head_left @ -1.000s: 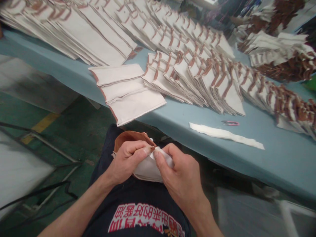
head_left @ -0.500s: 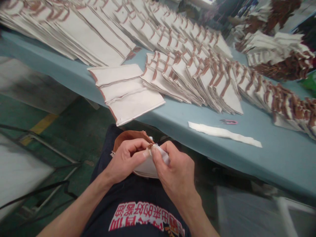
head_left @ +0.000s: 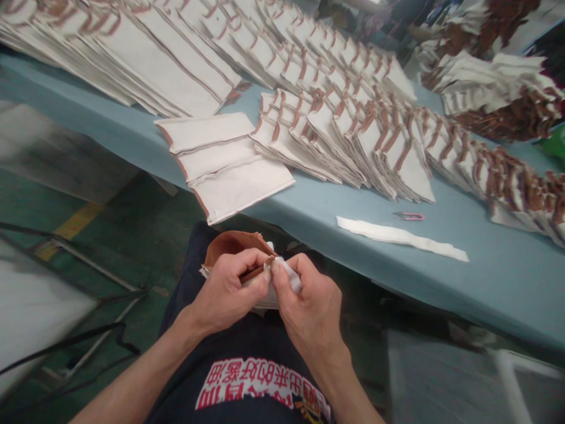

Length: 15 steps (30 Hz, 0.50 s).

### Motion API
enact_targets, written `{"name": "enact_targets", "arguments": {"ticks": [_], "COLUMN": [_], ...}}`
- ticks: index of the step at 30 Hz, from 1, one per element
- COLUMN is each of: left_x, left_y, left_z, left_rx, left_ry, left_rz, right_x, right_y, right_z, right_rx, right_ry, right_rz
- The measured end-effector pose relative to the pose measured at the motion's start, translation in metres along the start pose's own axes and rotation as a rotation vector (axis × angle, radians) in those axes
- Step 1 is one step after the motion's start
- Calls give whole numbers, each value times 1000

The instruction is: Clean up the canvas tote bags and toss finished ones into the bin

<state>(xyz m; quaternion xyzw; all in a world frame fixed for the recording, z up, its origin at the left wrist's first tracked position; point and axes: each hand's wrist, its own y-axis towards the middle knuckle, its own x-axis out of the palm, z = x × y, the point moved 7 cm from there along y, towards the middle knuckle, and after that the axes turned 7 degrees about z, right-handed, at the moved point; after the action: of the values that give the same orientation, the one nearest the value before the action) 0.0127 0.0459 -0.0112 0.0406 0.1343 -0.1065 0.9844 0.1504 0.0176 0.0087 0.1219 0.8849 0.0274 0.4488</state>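
Observation:
Over my lap, both hands pinch a sewn fabric piece, white on one side with a brown band forming an open loop. My left hand is closed, thumb and forefinger on the brown edge. Right against it, my right hand is closed on the white part, its thumb pressed down beside the left fingertips. The exact spot between the fingertips is mostly covered. Just beyond my hands, a flat white panel with a brown edge overhangs the table's front edge.
Rows of overlapping white pieces with brown edges cover much of the blue table. Pink thread snips and a white fabric strip lie at the right. A metal-framed stand is at lower left.
Both hands keep their pinch on the fabric piece, with only a slight shift of the fingers and right wrist. The brown loop looks a little more raised. Nothing on the table has moved.

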Motion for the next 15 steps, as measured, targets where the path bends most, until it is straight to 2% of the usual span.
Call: {"name": "enact_targets", "arguments": {"ticks": [6, 9, 15], "left_x": [2, 3, 0], "left_y": [-7, -9, -13], "left_z": [-1, -3, 4], "left_rx": [78, 72, 90], "left_ry": [140, 186, 120], "left_rz": [-2, 24, 88], "right_x": [6, 8, 7], "right_y": [-3, -4, -5], "right_z": [4, 6, 4], "right_rx": [18, 32, 54], "right_ry": [48, 70, 135], "right_rz": [-53, -74, -119]}}
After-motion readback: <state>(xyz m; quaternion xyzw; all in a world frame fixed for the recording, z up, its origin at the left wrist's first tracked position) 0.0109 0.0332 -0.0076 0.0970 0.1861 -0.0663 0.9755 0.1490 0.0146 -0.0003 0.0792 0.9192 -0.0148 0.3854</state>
